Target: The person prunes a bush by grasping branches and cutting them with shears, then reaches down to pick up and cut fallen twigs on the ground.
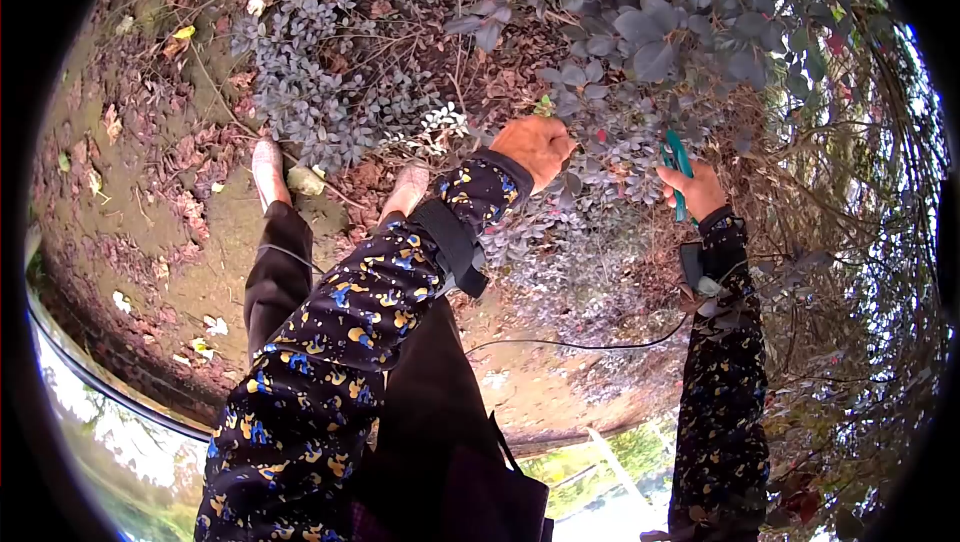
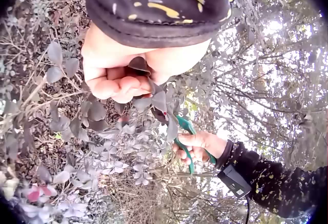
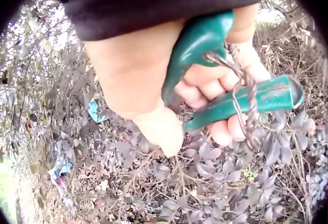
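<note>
My left hand (image 1: pixel 538 150) grips a sprig of dark leaves (image 2: pixel 159 101) on the bush, its fingers curled in around it; in the left wrist view some leaves poke out past the fingers. To the right, my right hand (image 1: pixel 697 189) holds green-handled pruning shears (image 1: pixel 680 160). Their two handles stand apart in the right wrist view, with the thumb along one and fingers around the other handle (image 3: pixel 256 97). A twisted wire (image 3: pixel 248 101) loops about the handles. The shears are a short way from the left hand, and their blades are hidden in the right wrist view.
Purple-grey shrubs (image 1: pixel 310 92) grow in front, with larger leaves (image 1: pixel 650 37) hanging close at the upper right. Thin bare branches (image 1: pixel 830 192) fill the right side. A black cable (image 1: pixel 570 345) runs to the right wrist. Two shoes (image 1: pixel 268 172) stand on leaf-strewn soil.
</note>
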The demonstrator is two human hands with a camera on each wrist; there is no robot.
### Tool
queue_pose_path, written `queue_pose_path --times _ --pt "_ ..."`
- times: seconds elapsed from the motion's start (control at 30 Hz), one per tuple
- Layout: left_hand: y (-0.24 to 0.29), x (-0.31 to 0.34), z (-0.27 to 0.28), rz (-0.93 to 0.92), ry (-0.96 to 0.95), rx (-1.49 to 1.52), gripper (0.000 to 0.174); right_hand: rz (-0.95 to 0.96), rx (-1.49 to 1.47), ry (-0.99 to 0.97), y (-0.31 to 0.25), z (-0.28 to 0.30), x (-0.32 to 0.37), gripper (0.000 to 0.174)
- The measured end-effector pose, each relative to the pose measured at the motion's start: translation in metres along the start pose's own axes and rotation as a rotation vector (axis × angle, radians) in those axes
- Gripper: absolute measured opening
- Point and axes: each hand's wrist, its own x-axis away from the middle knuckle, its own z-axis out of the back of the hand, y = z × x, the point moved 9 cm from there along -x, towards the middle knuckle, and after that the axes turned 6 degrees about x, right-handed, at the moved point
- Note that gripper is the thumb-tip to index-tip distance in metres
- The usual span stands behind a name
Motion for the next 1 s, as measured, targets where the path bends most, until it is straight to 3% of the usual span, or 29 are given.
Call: queue_pose_path --times 0.17,0.27,0.33,0.37,0.43,0.47,0.53,0.57,0.6,0.63,0.67,0.7,0.77,1.0 --pt "-0.002 0.002 0.004 0.024 -0.027 0.005 0.026 -0.075 -0.109 -0.049 0.015 -0.021 0.012 0.028" --pt "-0.025 0.015 0.023 -0.032 0.109 -0.133 0.024 -0.045 -0.054 -0.175 0.008 -0.086 0.056 0.028" --pt "-0.043 0.032 0.041 0.170 0.005 -0.178 0.024 -0.160 -0.196 -0.217 0.028 -0.144 0.081 0.027" --pt "-0.045 0.043 0.054 0.101 0.005 -0.231 0.024 -0.221 -0.302 -0.257 0.036 -0.176 0.094 0.027" --pt "-0.060 0.076 0.080 0.408 -0.062 -0.107 0.024 -0.269 -0.277 -0.378 0.038 -0.227 0.118 0.026" --pt "-0.066 0.082 0.096 0.185 -0.033 -0.251 0.025 -0.302 -0.316 -0.386 0.057 -0.256 0.126 0.027" --pt "-0.096 0.104 0.131 0.246 -0.056 -0.332 0.018 -0.343 -0.441 -0.397 0.058 -0.295 0.147 0.030" --pt "-0.115 0.120 0.152 0.287 0.051 -0.207 0.017 -0.374 -0.460 -0.409 0.047 -0.302 0.158 0.030" --pt "-0.109 0.128 0.173 0.276 0.068 -0.310 0.017 -0.374 -0.506 -0.425 0.045 -0.315 0.167 0.029" --pt "-0.137 0.138 0.192 0.291 0.099 -0.236 0.019 -0.369 -0.550 -0.439 0.042 -0.324 0.172 0.029" --pt "-0.128 0.145 0.210 0.228 0.242 -0.106 0.013 -0.374 -0.588 -0.448 0.035 -0.328 0.177 0.028" --pt "-0.140 0.148 0.228 0.333 0.206 0.001 0.012 -0.378 -0.627 -0.458 0.028 -0.329 0.180 0.027" --pt "-0.136 0.151 0.249 0.270 0.200 -0.093 0.020 -0.375 -0.647 -0.454 0.026 -0.330 0.180 0.027" --pt "-0.078 0.111 0.273 0.200 0.274 -0.241 0.020 -0.389 -0.774 -0.353 0.041 -0.302 0.166 0.024"
